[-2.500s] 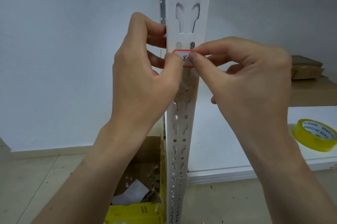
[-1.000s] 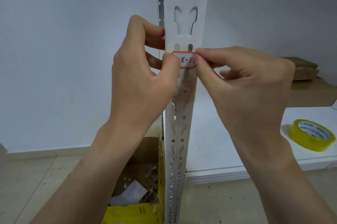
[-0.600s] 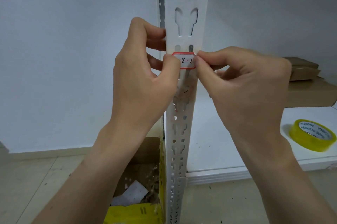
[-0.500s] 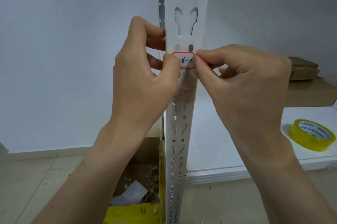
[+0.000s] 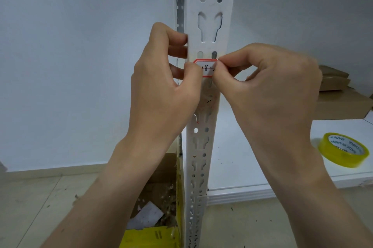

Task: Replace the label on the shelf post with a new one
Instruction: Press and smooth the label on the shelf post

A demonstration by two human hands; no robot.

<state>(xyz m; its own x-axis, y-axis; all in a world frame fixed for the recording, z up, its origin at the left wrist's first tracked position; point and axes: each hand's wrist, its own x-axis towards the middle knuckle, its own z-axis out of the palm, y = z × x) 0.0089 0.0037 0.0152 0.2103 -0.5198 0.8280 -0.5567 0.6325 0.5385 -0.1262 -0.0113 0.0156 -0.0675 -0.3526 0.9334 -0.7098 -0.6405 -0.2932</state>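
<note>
Label [image 5: 206,67] — left hand [image 5: 161,90] thumbs one end, right hand [image 5: 272,86] pinches the other.

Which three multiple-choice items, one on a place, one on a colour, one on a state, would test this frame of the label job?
1. Where does the yellow tape roll lie?
A. on the floor
B. on the white shelf board at the right
C. in a box
2. What colour is the border of the label?
A. red
B. blue
C. green
3. How is the label held?
A. loose in one hand
B. flat on the floor
C. against the shelf post, a hand at each end

1 B: the roll rests on the board, right of the post.
2 A: a red rim frames the white label.
3 C: the left hand has its thumb on the left end, and the right hand pinches the right end.
</note>
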